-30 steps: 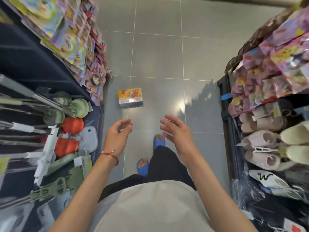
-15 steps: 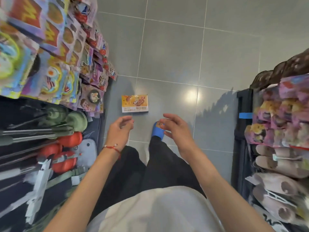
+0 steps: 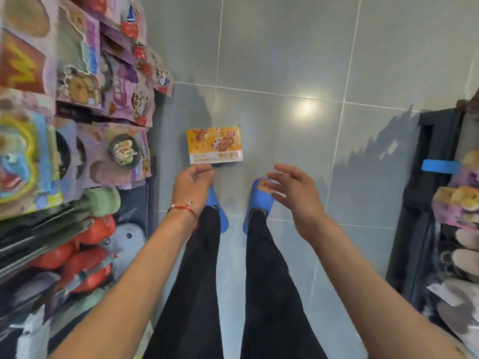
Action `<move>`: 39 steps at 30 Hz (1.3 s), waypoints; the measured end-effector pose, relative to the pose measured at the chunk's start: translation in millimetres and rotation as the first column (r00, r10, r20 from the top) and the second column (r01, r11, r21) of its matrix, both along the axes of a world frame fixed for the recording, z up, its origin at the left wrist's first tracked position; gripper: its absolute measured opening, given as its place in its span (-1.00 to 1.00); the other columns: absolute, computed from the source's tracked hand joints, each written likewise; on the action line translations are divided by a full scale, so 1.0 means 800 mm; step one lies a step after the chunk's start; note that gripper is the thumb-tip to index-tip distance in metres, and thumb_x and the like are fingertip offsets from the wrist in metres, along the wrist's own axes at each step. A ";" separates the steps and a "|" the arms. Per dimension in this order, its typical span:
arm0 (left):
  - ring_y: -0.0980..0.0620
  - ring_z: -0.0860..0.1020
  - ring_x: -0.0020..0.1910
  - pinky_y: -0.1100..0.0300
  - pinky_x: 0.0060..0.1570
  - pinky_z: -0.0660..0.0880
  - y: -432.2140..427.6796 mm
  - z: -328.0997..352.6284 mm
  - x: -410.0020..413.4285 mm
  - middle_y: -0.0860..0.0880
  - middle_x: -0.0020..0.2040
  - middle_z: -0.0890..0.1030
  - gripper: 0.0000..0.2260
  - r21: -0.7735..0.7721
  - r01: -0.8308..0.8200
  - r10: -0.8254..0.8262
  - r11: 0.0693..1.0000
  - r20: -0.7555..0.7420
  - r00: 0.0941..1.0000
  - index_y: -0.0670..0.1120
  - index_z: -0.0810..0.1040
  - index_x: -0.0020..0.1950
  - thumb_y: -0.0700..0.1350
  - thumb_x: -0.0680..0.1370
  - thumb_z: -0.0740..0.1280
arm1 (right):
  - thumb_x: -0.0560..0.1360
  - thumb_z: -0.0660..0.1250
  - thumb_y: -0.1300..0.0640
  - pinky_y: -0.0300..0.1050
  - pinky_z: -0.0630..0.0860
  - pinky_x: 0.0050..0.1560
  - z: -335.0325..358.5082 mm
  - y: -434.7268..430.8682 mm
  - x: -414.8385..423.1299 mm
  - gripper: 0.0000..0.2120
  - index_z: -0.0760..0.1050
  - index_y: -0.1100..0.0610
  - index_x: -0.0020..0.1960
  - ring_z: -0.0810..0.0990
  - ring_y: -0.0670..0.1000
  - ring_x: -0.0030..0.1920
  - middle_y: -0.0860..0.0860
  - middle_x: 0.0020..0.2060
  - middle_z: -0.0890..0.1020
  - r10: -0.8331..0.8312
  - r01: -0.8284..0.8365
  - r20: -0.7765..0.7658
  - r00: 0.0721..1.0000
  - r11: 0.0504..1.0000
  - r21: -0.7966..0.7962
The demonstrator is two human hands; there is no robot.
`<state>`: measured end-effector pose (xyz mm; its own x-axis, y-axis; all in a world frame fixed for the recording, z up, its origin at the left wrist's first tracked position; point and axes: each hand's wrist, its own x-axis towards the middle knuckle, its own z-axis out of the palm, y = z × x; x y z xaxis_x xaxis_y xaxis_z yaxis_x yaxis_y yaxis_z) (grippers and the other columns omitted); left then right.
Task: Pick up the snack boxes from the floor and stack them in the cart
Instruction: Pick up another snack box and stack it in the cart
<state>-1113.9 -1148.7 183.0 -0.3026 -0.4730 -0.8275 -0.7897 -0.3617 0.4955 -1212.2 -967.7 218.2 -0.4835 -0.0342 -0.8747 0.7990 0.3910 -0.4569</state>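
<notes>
Both hands now reach closer to the snack box (image 3: 214, 145) than half a second ago, and the two blue slippers (image 3: 260, 196) stand side by side where one foot led before. That box lies flat on the grey tiled floor (image 3: 285, 60), at 12 o'clock from the feet, with its orange printed face up. The left hand (image 3: 193, 186), with a red string bracelet (image 3: 185, 209) on its wrist, hangs at 6 o'clock of the box. Its fingers are loosely curled and grasp nothing, and I cannot tell whether their tips touch the near edge. The right hand (image 3: 293, 193) hovers at 4 o'clock of the box, apart from it, fingers released and spread. Shelves of bright snack packets (image 3: 77, 73) fill the 9 o'clock side. A dark rack (image 3: 425, 203) with a strip of blue tape (image 3: 440, 166) stands at 3 o'clock.
</notes>
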 end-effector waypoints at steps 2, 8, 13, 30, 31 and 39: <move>-0.08 0.65 0.06 0.02 0.19 0.57 -0.011 -0.049 -0.001 -0.06 -0.01 0.69 -0.87 -0.015 0.016 -0.016 1.000 0.034 0.999 0.05 0.63 -0.03 -0.19 0.57 0.37 | 0.64 0.33 0.22 -0.06 0.58 0.19 -0.046 -0.009 0.001 -0.76 0.56 0.08 0.29 0.68 0.02 0.02 0.05 0.12 0.71 -0.020 0.019 0.041 0.999 1.000 0.013; 0.27 0.52 -0.43 0.55 -0.48 0.34 -0.041 -0.181 -0.006 0.00 -0.17 0.58 -0.78 -0.094 0.045 -0.031 0.995 0.151 0.988 -0.15 0.59 0.23 -0.26 0.59 0.31 | 0.64 0.32 0.20 -0.08 0.58 0.13 -0.181 -0.032 0.004 -0.75 0.56 0.10 0.31 0.67 -0.06 -0.04 0.07 0.12 0.68 0.083 -0.088 0.066 0.994 0.993 0.080; 0.11 0.51 -0.18 0.50 -0.34 0.40 -0.069 -0.267 -0.003 -0.04 0.13 0.57 -0.68 -0.121 0.084 -0.056 0.989 0.221 0.974 -0.09 0.49 0.37 -0.12 0.61 0.32 | 0.64 0.31 0.19 -0.14 0.54 0.03 -0.280 -0.047 -0.007 -0.74 0.56 0.11 0.32 0.65 -0.02 0.01 0.09 0.16 0.67 0.144 -0.150 0.064 0.987 0.984 0.099; 0.05 0.65 -0.04 0.19 -0.16 0.56 -0.117 -0.546 -0.032 0.03 0.06 0.66 -0.53 -0.089 -0.123 0.134 0.988 0.137 0.981 -0.04 0.49 0.27 0.06 0.43 0.52 | 0.49 0.38 -0.11 0.07 0.48 0.36 -0.565 -0.113 -0.061 -0.27 0.27 0.04 0.60 0.60 0.09 0.29 0.04 0.38 0.56 0.351 -0.354 0.046 0.935 0.929 0.113; 0.10 0.64 -0.09 0.26 -0.25 0.54 -0.114 -0.551 -0.034 0.05 0.03 0.66 -0.54 -0.098 -0.117 0.128 0.988 0.126 0.984 -0.04 0.48 0.26 0.03 0.44 0.54 | 0.48 0.37 -0.10 0.12 0.52 0.34 -0.573 -0.115 -0.061 -0.34 0.35 0.01 0.55 0.63 0.06 0.22 0.00 0.30 0.61 0.357 -0.359 0.034 0.933 0.928 0.105; 0.08 0.66 -0.06 0.28 -0.25 0.51 -0.103 -0.529 -0.024 0.05 0.02 0.69 -0.51 -0.118 -0.066 0.081 0.991 0.123 0.989 -0.03 0.53 0.21 -0.05 0.35 0.62 | 0.28 0.43 -0.06 0.13 0.59 0.23 -0.549 -0.115 -0.036 -0.42 0.48 -0.06 0.30 0.68 -0.02 0.09 -0.13 0.05 0.70 0.212 -0.212 0.009 0.977 0.975 0.070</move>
<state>-1132.9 -1230.8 -240.4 -0.1591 -0.5830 -0.7967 -0.8225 -0.3681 0.4336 -1241.4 -1059.6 -220.8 -0.4702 -0.0743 -0.8794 0.6954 0.5824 -0.4210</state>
